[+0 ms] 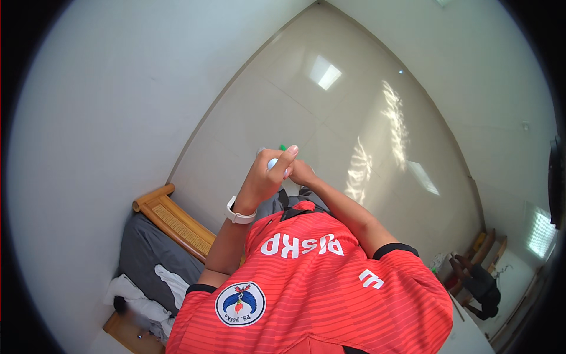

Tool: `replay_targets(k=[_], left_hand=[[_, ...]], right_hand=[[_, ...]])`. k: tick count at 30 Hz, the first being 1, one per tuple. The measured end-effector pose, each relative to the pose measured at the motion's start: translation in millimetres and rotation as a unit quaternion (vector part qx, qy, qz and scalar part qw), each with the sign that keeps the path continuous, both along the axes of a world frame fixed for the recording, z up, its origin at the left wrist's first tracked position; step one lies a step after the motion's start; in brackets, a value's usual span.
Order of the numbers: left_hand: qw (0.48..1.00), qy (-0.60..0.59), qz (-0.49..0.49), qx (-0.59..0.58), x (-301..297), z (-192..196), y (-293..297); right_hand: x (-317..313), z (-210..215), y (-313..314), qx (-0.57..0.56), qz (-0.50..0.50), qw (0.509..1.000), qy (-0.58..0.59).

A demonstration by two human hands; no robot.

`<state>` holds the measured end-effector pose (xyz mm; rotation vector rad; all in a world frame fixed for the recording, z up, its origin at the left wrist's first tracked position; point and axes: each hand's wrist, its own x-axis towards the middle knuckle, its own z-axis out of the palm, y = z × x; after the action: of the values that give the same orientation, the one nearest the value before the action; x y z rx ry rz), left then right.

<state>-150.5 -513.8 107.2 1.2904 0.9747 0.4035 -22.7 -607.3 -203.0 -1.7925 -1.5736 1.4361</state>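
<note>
My left hand (pixel 268 180), with a white watch (pixel 239 213) on its wrist, is closed around a white, round-ended thing (pixel 272 164). Its thumb lies along the side of that thing, and the rest of it is hidden in the grip. Close behind on the right is my right hand (pixel 302 173), curled and partly covered by the left. What lies in its fingers is not visible. A small green piece (pixel 283 147) shows just beyond the two hands; whether it belongs to the white thing, I cannot tell.
A wooden bench with a woven armrest (pixel 177 221) and grey cover (pixel 144 259) stands at my left, white cloth (pixel 171 283) on it. A blurred person (pixel 132 315) is beside it. Another person in dark clothes (pixel 483 289) is far right. Pale tiled floor (pixel 277 112) meets white walls ahead.
</note>
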Motion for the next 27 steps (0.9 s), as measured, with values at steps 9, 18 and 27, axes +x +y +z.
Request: replay_targets(k=[9,18,27], left_hand=[[0.993,0.062,0.043,0.091,83,9,-100],[0.996,0.078,-0.018,0.036,95,-66,-129],[0.982,-0.037,-0.121,0.138,107,-85,-161]], right_hand=[[46,91,-57,0.05,0.008,0.953,0.297],[76,62,-86,0.002,0.039,0.998,0.056],[136,44,-81,0.126,0.007,0.975,-0.183]])
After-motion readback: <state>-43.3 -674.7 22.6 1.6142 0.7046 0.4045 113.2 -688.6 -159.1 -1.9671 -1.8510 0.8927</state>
